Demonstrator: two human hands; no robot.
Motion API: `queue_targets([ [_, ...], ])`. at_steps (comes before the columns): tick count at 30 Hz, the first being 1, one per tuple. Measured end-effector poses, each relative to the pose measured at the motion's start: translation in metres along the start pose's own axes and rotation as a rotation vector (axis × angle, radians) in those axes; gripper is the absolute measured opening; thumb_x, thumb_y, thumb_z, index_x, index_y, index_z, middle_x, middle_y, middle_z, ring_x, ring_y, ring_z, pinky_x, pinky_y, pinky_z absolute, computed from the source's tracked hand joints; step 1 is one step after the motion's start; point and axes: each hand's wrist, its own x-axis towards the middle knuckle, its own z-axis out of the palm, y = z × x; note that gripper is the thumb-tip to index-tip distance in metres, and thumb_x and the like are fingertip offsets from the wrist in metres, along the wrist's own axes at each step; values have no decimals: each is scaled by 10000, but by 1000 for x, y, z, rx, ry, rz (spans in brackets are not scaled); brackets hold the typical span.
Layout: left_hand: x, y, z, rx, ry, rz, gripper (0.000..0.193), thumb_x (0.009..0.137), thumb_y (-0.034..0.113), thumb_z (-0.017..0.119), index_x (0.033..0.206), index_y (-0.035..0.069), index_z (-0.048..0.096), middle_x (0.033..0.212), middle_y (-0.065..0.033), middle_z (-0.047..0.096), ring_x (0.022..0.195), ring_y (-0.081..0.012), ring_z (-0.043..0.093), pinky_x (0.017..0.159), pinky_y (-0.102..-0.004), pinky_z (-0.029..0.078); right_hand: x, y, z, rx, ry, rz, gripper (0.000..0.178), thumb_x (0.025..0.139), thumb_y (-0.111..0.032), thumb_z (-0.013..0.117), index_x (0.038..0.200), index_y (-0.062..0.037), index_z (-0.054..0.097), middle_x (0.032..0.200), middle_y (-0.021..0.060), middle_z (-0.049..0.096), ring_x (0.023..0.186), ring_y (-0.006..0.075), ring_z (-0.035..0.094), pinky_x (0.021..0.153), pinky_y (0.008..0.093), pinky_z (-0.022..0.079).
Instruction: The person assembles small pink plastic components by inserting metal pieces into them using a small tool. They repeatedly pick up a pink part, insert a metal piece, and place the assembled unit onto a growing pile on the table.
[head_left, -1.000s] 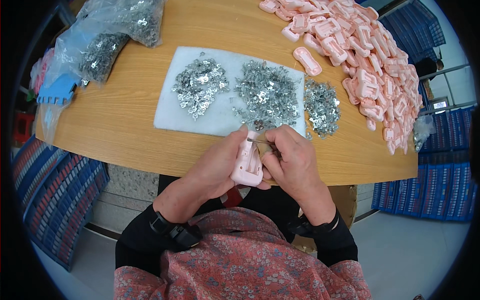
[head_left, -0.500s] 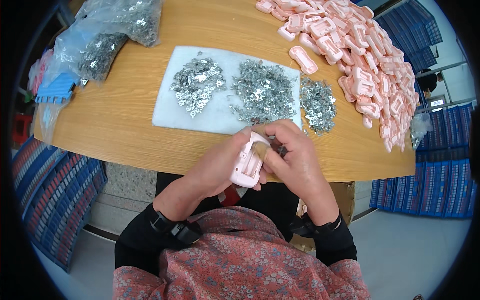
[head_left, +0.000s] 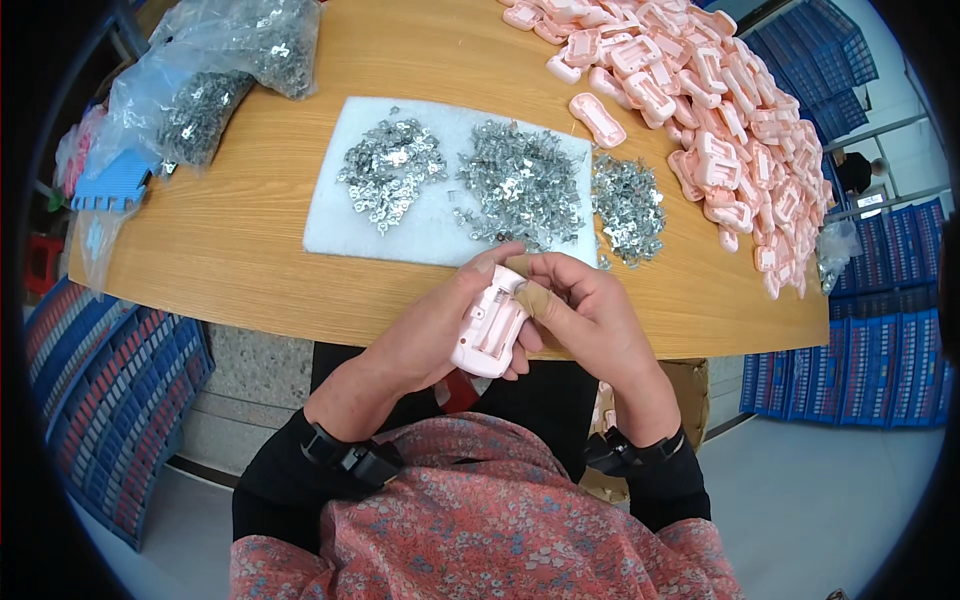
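My left hand (head_left: 418,328) is closed around a pale pink plastic housing (head_left: 484,340), thumb along its upper left side and fingertips showing at the right edge. The housing is tilted, with its long hollow compartment facing up. At its far end sits a small bit of metal, partly covered. My right hand (head_left: 603,322) bends over that end, thumb and forefinger pinched at the compartment, both in tan finger covers. Whatever those fingertips hold is hidden. Just beyond lies a white foam sheet (head_left: 330,225) with a pile of small metal clips (head_left: 393,170) and a denser pile of metal pieces (head_left: 525,180).
Another metal pile (head_left: 628,210) lies on the wooden table (head_left: 230,250) beside the foam. A big heap of pink housings (head_left: 715,150) covers the right side, one loose housing (head_left: 598,120) apart. Plastic bags of metal parts (head_left: 205,110) stand far left. Blue racks (head_left: 120,390) flank the table.
The housing has shifted slightly left and toward me. My right thumb has drawn back from the compartment to its far end, uncovering more of the inside and a bit of metal.
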Motion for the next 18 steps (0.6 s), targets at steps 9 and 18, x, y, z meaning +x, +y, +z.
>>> queue_targets([
  [9,-11,4,4,729,150,269,434,1033,176,427,1431,3,417,1035,-85,644,854,-108,627,766,-265,524,-1,7,-9,128,-9,102,251,948,-187,672,1116,1,668,906,-25,658,781,29,538,689,205,457],
  [18,-10,3,1,1091,174,432,424,1010,152,458,1403,-5,467,952,-75,639,779,-132,605,713,-299,515,-9,-4,-8,219,48,89,228,961,-151,646,1115,16,638,859,-32,627,738,24,522,672,210,453],
])
